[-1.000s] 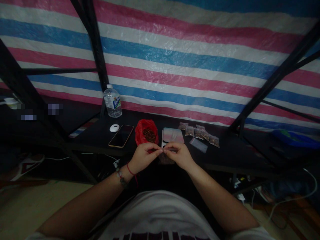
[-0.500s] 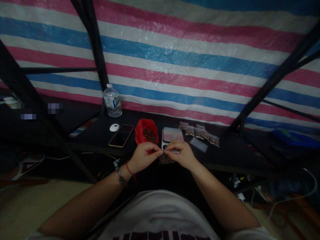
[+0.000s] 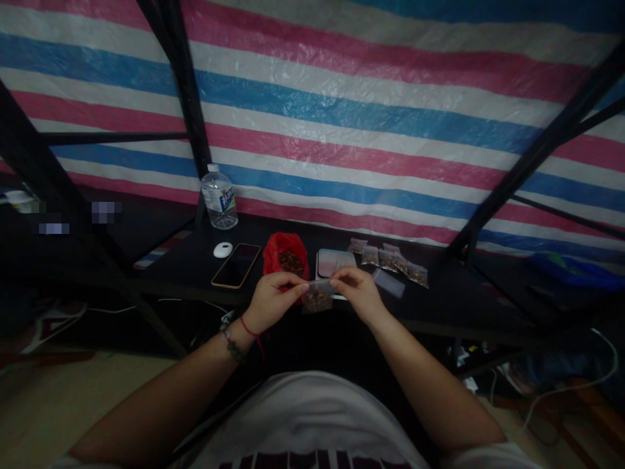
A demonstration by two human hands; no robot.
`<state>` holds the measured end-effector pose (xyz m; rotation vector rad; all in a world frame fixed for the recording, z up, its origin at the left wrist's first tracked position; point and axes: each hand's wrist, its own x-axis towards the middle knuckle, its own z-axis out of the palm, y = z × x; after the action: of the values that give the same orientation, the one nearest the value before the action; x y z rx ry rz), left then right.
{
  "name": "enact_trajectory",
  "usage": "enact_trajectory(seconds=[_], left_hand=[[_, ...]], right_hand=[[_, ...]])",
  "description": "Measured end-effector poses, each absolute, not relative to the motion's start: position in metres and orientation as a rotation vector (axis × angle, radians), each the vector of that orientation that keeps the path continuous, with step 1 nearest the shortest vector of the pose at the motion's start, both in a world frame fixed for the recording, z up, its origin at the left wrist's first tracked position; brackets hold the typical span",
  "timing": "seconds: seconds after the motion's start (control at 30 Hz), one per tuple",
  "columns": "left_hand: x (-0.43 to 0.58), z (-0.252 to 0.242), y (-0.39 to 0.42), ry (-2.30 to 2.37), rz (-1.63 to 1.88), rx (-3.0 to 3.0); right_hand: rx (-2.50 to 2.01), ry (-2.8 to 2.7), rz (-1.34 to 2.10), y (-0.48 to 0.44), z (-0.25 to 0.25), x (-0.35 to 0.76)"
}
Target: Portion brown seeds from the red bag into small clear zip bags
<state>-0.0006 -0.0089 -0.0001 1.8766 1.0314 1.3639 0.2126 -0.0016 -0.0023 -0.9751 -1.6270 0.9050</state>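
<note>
Small clear bag [image 3: 316, 298], filled with dark reddish-brown pieces, is held just below centre frame, above the near edge of the table [image 3: 195, 273]. It hangs from its top edge, stretched level between the two hands. Left hand [image 3: 271, 301] has its grip closed on the left end of the top edge, thumb against forefinger. Right hand [image 3: 359, 293] has its grip closed on the right end in the same pinch. The bag body hangs free; nothing supports it from below.

Judgement on the step in hand: this appears to be the closing of the bag's top strip. To do it well, the strip should be kept taut and level, the two lips lined up before pressure is applied, and the pinch run along the whole length from one end to the other. No pieces should sit in the strip. Whether the seal is already shut cannot be told; the light is poor.

Surroundings, centre frame: red bag [image 3: 286, 255] of the same loose pieces, open at the top, just behind the left hand. Flat scale [image 3: 334, 262] just behind the right hand. Right of it, a row of filled small bags [image 3: 390, 260] and one empty bag [image 3: 388, 283]. Left of the red bag: phone [image 3: 236, 265], small white round item [image 3: 222, 249], water bottle [image 3: 219, 197] further back. Striped tarpaulin [image 3: 342, 104] fills the upper frame.
</note>
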Motion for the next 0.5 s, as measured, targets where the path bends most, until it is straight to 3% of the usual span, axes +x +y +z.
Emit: enact_trajectory(seconds=[0.2,0.5], left_hand=[[0.001,-0.002,-0.004,1.067,1.454,1.695],[0.007,-0.015,0.003,0.993,1.384,1.623]], right_hand=[[-0.981,-1.714,1.106,0.002,-0.010,0.210],[-1.027,-1.069,0.687,0.067,0.023,0.317]])
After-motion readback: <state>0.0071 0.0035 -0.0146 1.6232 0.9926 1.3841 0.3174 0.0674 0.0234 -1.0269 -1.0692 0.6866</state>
